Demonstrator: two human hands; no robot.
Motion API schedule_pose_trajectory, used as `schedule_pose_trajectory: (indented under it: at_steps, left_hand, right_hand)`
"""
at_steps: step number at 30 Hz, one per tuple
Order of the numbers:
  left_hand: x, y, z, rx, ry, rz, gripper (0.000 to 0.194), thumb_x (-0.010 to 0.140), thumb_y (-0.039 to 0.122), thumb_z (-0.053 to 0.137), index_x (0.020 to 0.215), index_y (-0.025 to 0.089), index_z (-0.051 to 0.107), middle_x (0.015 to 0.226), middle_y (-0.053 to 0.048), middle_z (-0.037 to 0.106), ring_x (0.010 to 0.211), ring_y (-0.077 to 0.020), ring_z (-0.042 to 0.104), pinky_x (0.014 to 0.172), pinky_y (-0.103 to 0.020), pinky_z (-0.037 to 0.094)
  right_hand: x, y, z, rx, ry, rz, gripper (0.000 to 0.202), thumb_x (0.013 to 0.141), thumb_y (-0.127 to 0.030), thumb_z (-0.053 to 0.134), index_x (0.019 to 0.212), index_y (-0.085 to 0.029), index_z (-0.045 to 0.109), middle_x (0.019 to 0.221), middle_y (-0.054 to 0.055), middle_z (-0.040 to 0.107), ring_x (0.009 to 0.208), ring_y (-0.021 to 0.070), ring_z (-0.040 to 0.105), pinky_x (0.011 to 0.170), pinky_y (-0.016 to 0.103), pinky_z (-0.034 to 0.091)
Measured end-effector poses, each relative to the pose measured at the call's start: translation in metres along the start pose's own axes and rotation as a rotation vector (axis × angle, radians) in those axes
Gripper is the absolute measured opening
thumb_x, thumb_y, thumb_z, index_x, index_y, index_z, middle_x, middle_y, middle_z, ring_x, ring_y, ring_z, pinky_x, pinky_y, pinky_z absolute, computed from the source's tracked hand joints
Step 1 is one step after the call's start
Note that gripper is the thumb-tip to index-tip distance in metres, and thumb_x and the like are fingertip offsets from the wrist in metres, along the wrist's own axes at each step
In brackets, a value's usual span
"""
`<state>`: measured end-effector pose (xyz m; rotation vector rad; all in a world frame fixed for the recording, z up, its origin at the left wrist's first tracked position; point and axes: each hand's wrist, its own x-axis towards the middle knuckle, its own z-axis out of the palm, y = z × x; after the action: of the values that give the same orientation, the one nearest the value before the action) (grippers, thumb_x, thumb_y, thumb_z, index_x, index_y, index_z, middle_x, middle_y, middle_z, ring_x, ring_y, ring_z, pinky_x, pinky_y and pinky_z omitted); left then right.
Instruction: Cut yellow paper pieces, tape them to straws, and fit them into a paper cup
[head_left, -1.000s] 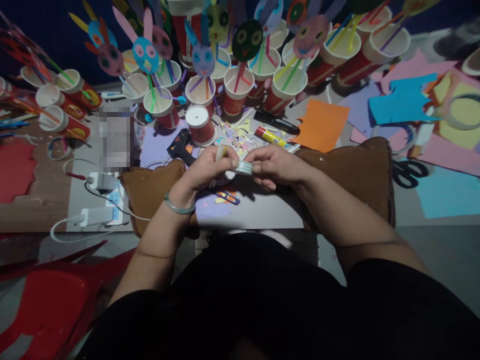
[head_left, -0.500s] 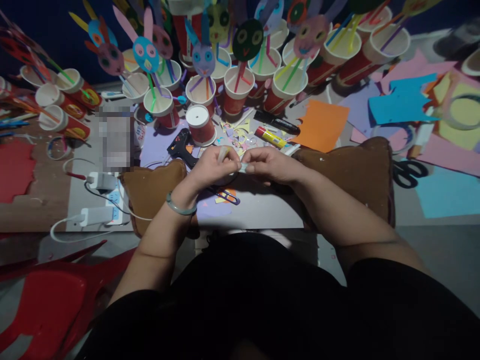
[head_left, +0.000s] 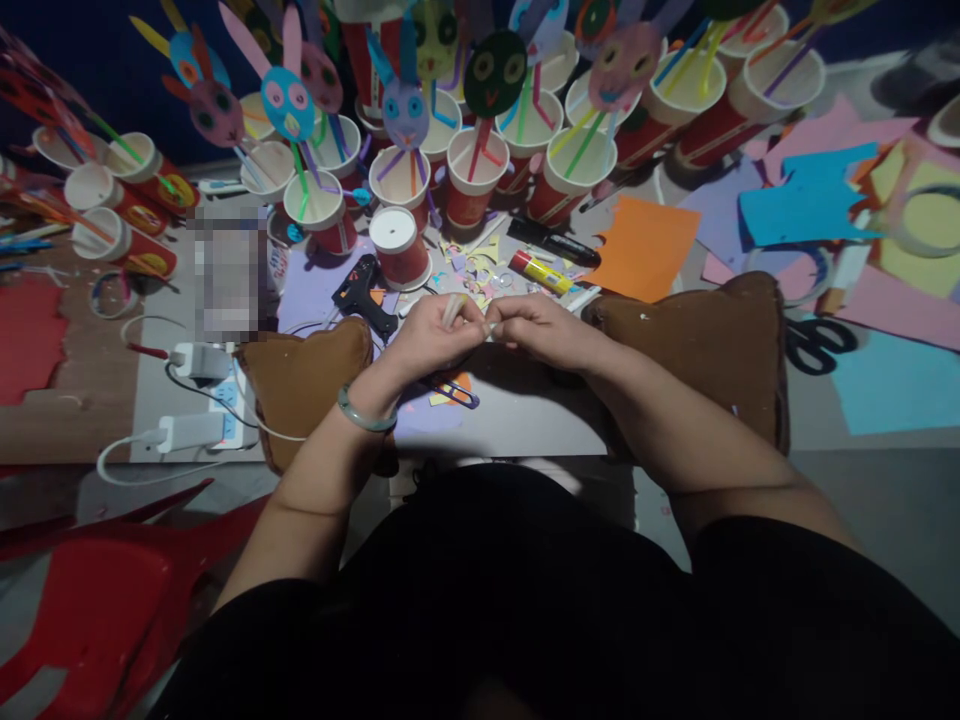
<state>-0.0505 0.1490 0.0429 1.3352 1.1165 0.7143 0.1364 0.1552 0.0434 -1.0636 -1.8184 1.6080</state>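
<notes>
Small whitish piece (head_left: 491,330), now more hidden, pinched by curled left hand (head_left: 431,338) (slim pale strip (head_left: 452,309) also held) and curled right hand (head_left: 541,332); closer fingerwork suggested.

This looks like a handicraft workspace: the pale grey flat tabletop (head_left: 540,410) bears red-and-white paper cups (head_left: 469,207) with colourful paper animal faces (head_left: 289,108) on straws, a black plastic glue gun (head_left: 366,296), black-handled scissors (head_left: 820,346), a jagged orange paper sheet (head_left: 649,252) and small multicoloured paper scraps (head_left: 480,262).
</notes>
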Motion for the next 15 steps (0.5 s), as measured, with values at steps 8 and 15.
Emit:
schedule_pose_trajectory:
  at_steps: [8, 15]
  left_hand:
    - [0.0001, 0.0077, 0.0002, 0.056, 0.033, -0.044, 0.006, 0.065, 0.020, 0.061, 0.066, 0.014, 0.062, 0.055, 0.005, 0.049, 0.053, -0.0065, 0.040, 0.051, -0.021, 0.030]
    - [-0.0003, 0.0079, -0.0012, 0.025, 0.023, -0.048, 0.005, 0.065, 0.020, 0.059, 0.066, 0.014, 0.061, 0.055, 0.005, 0.050, 0.053, -0.0063, 0.040, 0.051, -0.020, 0.030]
  right_hand:
    - [0.0012, -0.0047, -0.0011, 0.013, -0.007, 0.013, 0.013, 0.072, -0.028, 0.049, 0.064, -0.018, 0.053, 0.052, -0.006, 0.042, 0.053, 0.0092, 0.037, 0.053, 0.024, 0.028]
    - [0.0012, -0.0043, -0.0024, 0.061, -0.012, 0.068, 0.010, 0.070, -0.024, 0.048, 0.063, -0.019, 0.052, 0.051, -0.006, 0.042, 0.049, 0.0090, 0.037, 0.048, 0.023, 0.027]
